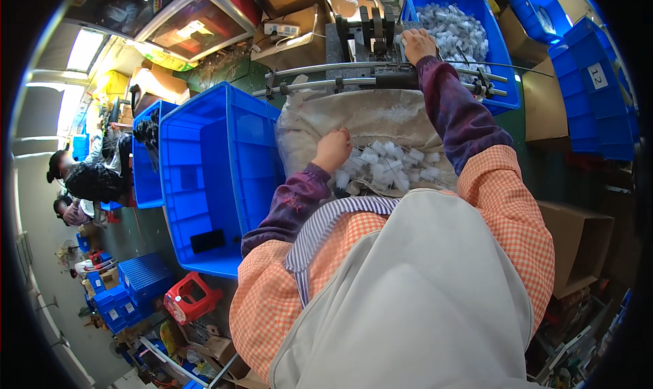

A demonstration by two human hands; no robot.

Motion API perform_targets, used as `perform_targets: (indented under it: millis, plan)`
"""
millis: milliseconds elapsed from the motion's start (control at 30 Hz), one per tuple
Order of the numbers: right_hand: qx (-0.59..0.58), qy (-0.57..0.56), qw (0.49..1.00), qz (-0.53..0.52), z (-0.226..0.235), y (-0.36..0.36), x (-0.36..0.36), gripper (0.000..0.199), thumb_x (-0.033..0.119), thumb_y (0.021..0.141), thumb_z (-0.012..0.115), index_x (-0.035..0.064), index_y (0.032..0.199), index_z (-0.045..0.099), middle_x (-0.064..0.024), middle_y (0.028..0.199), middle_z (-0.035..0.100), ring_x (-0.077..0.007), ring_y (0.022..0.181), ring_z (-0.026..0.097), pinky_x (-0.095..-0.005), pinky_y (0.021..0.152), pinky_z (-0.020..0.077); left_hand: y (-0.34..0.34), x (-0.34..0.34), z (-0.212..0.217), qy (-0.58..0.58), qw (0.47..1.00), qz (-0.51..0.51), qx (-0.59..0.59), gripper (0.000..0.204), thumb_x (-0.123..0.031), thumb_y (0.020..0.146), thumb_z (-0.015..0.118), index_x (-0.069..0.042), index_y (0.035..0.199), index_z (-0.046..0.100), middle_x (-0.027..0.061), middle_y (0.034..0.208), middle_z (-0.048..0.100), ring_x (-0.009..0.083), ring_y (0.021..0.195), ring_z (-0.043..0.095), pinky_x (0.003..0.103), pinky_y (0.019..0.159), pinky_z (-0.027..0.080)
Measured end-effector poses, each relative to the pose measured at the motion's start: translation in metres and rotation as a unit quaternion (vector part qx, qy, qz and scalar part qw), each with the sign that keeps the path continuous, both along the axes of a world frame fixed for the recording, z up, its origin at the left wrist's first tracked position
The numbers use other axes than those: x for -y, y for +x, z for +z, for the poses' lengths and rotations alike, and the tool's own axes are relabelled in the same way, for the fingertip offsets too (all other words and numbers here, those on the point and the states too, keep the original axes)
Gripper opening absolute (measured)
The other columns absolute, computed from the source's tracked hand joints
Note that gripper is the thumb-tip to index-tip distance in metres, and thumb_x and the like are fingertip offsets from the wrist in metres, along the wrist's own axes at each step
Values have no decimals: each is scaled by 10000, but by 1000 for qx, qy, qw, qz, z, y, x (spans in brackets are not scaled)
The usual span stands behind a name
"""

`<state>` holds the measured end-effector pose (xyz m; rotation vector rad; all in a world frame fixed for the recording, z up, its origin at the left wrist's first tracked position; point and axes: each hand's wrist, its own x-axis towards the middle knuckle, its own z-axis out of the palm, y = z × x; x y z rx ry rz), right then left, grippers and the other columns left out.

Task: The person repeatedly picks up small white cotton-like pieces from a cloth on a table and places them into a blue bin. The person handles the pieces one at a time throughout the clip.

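My left hand (pixel 335 149) is over the beige cloth (pixel 306 117) at the left edge of a pile of small white bristle brushes (pixel 389 166). Its fingers are curled together, and whatever they hold is too small to make out. Farther off, my right hand (pixel 417 46) is closed at the right side of a bench machine (pixel 371 35) with dark upright discs; what its fingers grip is hidden. Just right of that hand stands a blue bin (pixel 500 45) heaped with more white brushes (pixel 452 32). A metal rail (pixel 313 69) crosses between the machine and the cloth.
To my left stands a deep blue crate (pixel 197 144) with a small dark flat object (pixel 207 241) inside. A red stool (pixel 192 298) is behind it. Cardboard boxes (pixel 571 246) and stacked blue crates (pixel 592 90) flank my right. Other people (pixel 95 171) sit at the far left.
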<state>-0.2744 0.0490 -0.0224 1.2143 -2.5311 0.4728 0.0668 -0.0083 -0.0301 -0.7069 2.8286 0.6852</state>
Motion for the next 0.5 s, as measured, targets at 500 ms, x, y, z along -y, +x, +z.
perform_targets:
  millis: [500]
  plan:
    - [25,114,983,-139,28,17,-17,271,368,798,533,203,983,641,-11,1089,552,-241,1108,403,-443,935,250,-3,-3,-16,61,986,56,-145,174,-84,781,501,-81,947,555,162,892,595,348,835,574,445,697,453]
